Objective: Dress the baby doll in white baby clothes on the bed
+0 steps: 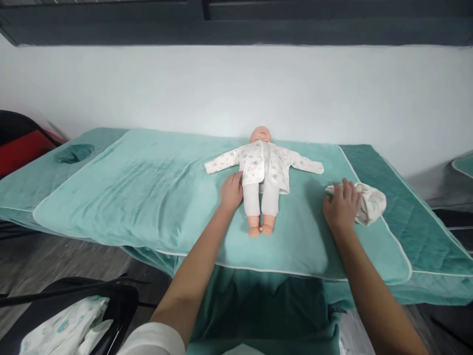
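Note:
A baby doll (260,134) lies on its back on a green velvety bed, its head toward the wall. It wears a white printed jacket (252,165), open down the front with both sleeves spread wide, and white trousers (252,199). Beside the doll's hip, my left hand (232,191) touches the jacket's lower left edge, fingers curled at the hem; what they pinch is partly hidden. Over on the right, my right hand (343,203) rests with fingers apart on a crumpled whitish cloth (370,203). Whether it grips that cloth is unclear.
The green bed cover (148,172) has a face hole (74,153) at its left end. A white wall (221,88) runs behind it. At the lower left, a black chair (127,301) holds printed white cloth (66,325). A red and black chair (24,148) stands far left.

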Tool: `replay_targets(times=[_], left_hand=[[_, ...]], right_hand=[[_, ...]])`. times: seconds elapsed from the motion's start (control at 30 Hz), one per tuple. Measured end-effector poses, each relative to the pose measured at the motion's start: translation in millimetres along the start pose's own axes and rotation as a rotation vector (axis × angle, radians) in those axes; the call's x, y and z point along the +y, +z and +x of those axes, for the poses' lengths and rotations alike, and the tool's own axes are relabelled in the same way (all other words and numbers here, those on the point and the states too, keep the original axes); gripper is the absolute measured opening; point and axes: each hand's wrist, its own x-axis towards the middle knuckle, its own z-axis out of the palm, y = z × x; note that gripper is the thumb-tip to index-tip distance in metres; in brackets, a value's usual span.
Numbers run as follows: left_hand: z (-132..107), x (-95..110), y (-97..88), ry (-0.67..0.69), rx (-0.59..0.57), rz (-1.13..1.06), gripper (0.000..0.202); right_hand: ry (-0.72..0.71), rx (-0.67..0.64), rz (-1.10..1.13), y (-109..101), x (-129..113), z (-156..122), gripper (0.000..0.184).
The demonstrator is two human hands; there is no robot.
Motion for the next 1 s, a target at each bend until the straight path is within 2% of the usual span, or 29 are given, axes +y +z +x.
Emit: replay_targets(times=[0.1, 0.2, 0.3, 0.43, 0.5, 0.6, 0.67, 0.73, 0.8, 0.9, 1.0], left_hand=[[-17.1, 5.5, -9.7, -0.012, -0.009, 0.009, 0.043], [-33.6, 7.3, -17.5, 0.032, -0.036, 0.006, 0.042], [-47.3, 7.6, -24.5, 0.115, -0.074, -0.013, 0.040], [-55.2, 8.0, -33.1, 0.165, -0.043, -0.091, 0.035], [-51.9, 10.7, -33.1, 0.158, 0.008, -0.145, 0.031], [-39.0, 20.9, -22.5, 0.101, 0.060, -0.260, 0.031], [-28.0, 30.9, -10.3, 0.050, 0.074, -0.321, 0.040], [-18.1, 40.5, 1.8, -0.004, 0.093, -0.331, 0.047], [-11.0, 47.0, 10.3, -0.055, 0.125, -0.299, 0.046], [-6.5, 48.2, 15.5, -0.083, 0.177, -0.276, 0.027], [-6.9, 41.3, 16.7, -0.105, 0.229, -0.355, 0.003]], right_hand=[[0.057, -0.121, -0.244, -27.3, 26.2, -6.6, 0.036], [0.037, -0.305, -0.353, -45.8, 30.3, -3.6, 0.026], [0.040, -0.452, -0.218, -55.3, 3.9, -0.7, 0.025], [0.071, -0.586, 0.131, -55.0, -53.4, -9.0, 0.027], [0.053, -0.551, 0.276, -46.5, -79.5, -16.4, 0.031], [-0.032, -0.399, 0.467, -23.2, -109.6, -25.5, 0.050], [-0.047, -0.337, 0.476, -5.4, -123.8, -29.2, 0.055], [-0.031, -0.275, 0.448, 9.6, -133.8, -32.2, 0.052], [-0.022, -0.232, 0.418, 19.6, -139.7, -35.9, 0.045], [-0.056, -0.158, 0.342, 25.7, -142.2, -41.7, 0.037], [-0.104, -0.088, 0.257, 26.5, -140.6, -44.3, 0.039]])
